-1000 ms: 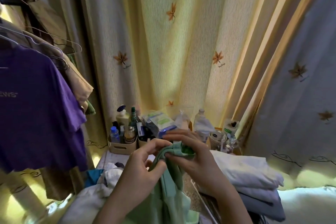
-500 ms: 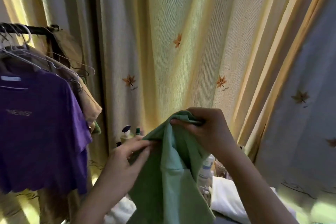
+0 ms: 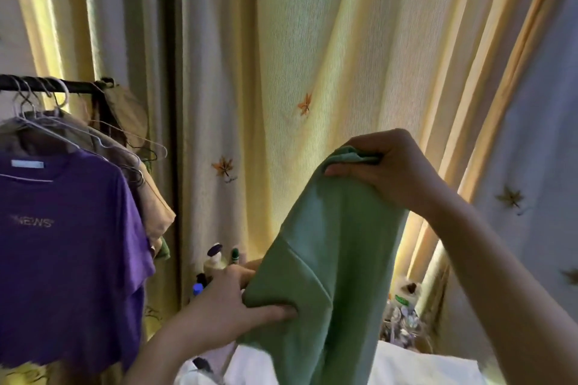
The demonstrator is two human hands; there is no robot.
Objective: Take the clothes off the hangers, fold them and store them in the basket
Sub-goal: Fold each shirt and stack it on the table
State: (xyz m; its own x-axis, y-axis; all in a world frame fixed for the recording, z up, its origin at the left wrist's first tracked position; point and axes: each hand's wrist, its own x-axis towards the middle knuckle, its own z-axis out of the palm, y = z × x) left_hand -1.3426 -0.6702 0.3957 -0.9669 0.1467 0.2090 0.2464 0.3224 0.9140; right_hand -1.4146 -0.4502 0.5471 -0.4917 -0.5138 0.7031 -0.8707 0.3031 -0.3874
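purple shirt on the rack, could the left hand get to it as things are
Likely, once freed: the purple shirt hangs beside the left hand with nothing between, but that hand now grips the green garment.

Pale yellow ribbed curtain (image 3: 312, 40) hanging in deep folds across whole back, daylight glowing through. Orange leaf motifs (image 3: 305, 104) dotting fabric. Right-hand curtain panel (image 3: 538, 109) lying in bluish shade. Black clothes rail (image 3: 78, 89) running in from left edge. Toiletry bottles (image 3: 215, 259) standing low against curtain.
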